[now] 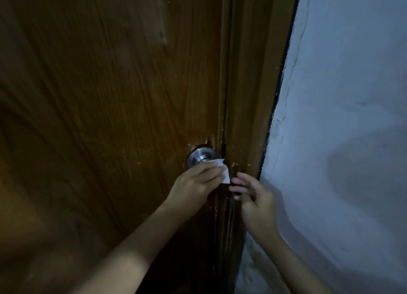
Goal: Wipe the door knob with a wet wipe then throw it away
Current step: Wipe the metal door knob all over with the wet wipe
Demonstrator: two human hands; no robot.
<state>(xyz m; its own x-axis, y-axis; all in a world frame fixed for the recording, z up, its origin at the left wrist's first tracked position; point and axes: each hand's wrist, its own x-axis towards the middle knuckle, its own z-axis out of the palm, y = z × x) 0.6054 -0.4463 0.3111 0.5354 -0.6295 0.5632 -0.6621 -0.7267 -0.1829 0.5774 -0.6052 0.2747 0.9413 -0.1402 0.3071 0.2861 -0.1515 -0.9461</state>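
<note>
**Wipe at the knob, left hand nearer**

The left hand (198,179) pinches the white wet wipe (223,170) against the lower right of the steel door knob (199,157), which lies just up and left of it. The right hand (251,196) hovers beside the wipe, fingers loosely curled, holding nothing. The knob's stem points out from the wooden door (110,95). No readable writing shows.

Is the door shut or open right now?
Shut, as far as the view shows: the edge of the wooden door lies flush against the frame with only a thin dark seam above the metal knob.
</note>
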